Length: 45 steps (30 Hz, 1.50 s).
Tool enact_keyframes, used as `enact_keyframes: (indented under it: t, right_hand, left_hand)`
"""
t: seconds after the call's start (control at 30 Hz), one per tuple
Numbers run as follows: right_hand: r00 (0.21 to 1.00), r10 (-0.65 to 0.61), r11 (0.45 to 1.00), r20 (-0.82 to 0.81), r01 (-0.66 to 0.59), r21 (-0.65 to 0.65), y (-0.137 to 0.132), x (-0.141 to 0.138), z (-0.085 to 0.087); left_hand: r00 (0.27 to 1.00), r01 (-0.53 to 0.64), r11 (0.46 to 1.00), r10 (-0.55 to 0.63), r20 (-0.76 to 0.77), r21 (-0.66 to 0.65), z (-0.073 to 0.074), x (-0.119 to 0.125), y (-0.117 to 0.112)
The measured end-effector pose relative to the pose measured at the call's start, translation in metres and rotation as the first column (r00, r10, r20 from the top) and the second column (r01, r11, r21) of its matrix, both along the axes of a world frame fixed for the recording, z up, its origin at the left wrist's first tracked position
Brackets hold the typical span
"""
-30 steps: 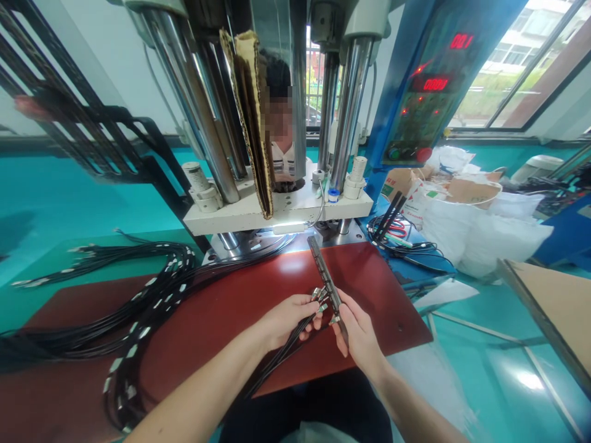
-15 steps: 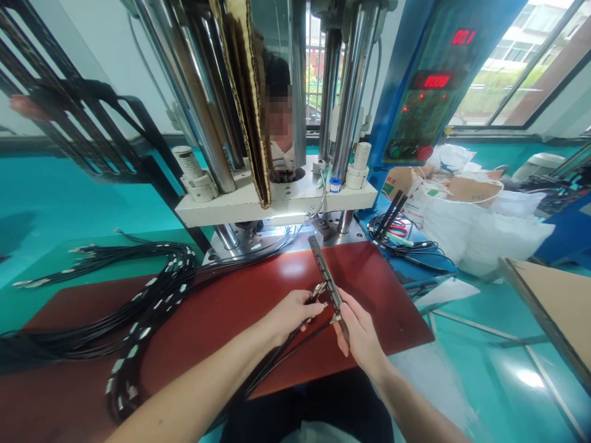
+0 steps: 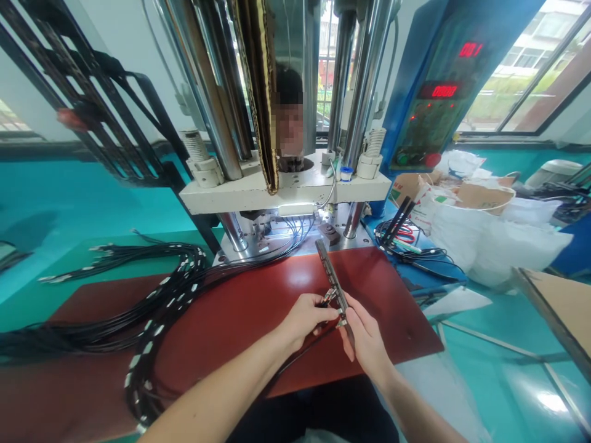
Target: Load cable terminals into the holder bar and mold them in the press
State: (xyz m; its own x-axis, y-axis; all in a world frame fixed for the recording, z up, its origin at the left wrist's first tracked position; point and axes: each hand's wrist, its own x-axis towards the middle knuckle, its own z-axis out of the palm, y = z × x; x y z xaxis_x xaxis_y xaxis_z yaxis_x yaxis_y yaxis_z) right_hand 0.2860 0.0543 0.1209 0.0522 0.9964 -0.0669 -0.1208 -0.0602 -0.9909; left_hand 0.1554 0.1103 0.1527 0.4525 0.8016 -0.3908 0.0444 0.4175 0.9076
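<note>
My right hand [image 3: 367, 329] grips the near end of a narrow dark metal bar [image 3: 331, 271] with slots along its length. The bar slants up and away over the brown-red tabletop [image 3: 249, 307]. My left hand [image 3: 307, 320] is closed on several black cables with small metal connectors [image 3: 330, 296] at their ends. Its thumb and fingertips are against the bar's left side, close to the right thumb. One connector [image 3: 342, 317] sits at the bar beside my right fingers. Whether it is seated in a slot I cannot tell. The cables hang down toward my lap, partly hidden by my left forearm.
A press with a white plate [image 3: 286, 194] and steel columns stands ahead, thin cables running into its lit gap. A thick bundle of black cables [image 3: 152, 326] lies on the left. A blue control box [image 3: 438, 92] and white sacks [image 3: 484, 234] are at right. A person's reflection shows behind the plate.
My left hand has come closer to the bar, bringing the cable connectors against its side. The right hand keeps its grip on the bar. The whole view has shifted slightly.
</note>
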Motion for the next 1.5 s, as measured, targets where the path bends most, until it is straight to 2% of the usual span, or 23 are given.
enact_keyframes:
  t: [0.07,0.2,0.33,0.43,0.53,0.6,0.67,0.73,0.8,1.0,1.23,1.4,1.5]
  right_hand:
    - [0.999,-0.008,1.000,0.047,0.008,-0.002,0.000,-0.001,0.001]
    - [0.993,0.009,1.000,0.116,-0.006,-0.028,0.001,-0.002,0.003]
    - [0.999,0.011,0.999,0.050,-0.008,-0.041,0.002,-0.001,0.002]
    - [1.000,-0.012,1.000,-0.021,0.012,-0.022,0.001,0.000,0.001]
    - [0.997,-0.040,0.999,-0.059,0.040,-0.014,-0.001,0.000,0.000]
    - [0.997,-0.045,0.999,-0.065,0.044,-0.020,-0.001,0.000,-0.001]
    - [0.998,-0.037,0.999,-0.059,0.036,-0.024,-0.002,0.000,-0.002]
    - [0.998,-0.030,0.999,-0.054,0.029,-0.021,-0.002,0.000,-0.003]
    - [0.998,-0.030,0.999,-0.052,0.029,-0.020,-0.002,0.001,-0.004]
    - [0.998,-0.040,0.998,-0.048,0.038,-0.051,-0.003,0.001,-0.003]
    - [0.999,-0.030,0.998,-0.024,0.029,-0.047,-0.001,0.001,-0.003]
    - [0.994,-0.005,0.998,0.110,0.012,-0.056,0.001,-0.001,0.002]
    - [0.991,0.015,0.999,0.134,-0.009,-0.047,0.002,-0.002,0.004]
  left_hand:
    - [1.000,-0.029,1.000,0.029,0.007,-0.002,0.001,0.002,-0.001]
    - [0.992,-0.120,0.989,0.123,-0.025,0.090,0.001,0.006,-0.003]
    - [0.997,-0.071,0.988,0.076,-0.032,0.140,0.000,0.002,-0.001]
    - [0.989,-0.145,0.974,0.142,0.031,0.173,0.001,-0.006,0.006]
    - [0.979,-0.182,0.979,0.172,0.110,0.088,0.004,-0.016,0.011]
    - [0.982,-0.142,0.990,0.140,0.125,0.012,0.006,-0.019,0.012]
    - [0.992,-0.048,0.998,0.052,0.116,-0.036,0.008,-0.019,0.011]
    - [0.992,0.068,0.997,-0.063,0.105,-0.038,0.010,-0.017,0.008]
    - [0.989,0.126,0.992,-0.124,0.077,-0.023,0.011,-0.013,0.006]
    - [0.998,0.050,0.998,-0.051,-0.025,-0.040,0.011,-0.004,0.004]
    - [1.000,-0.025,0.999,0.024,-0.013,-0.032,0.014,0.001,0.000]
    - [0.991,-0.109,0.994,0.111,0.077,-0.029,0.009,0.001,-0.003]
    - [0.993,-0.104,0.994,0.101,0.069,0.037,0.005,-0.002,-0.003]
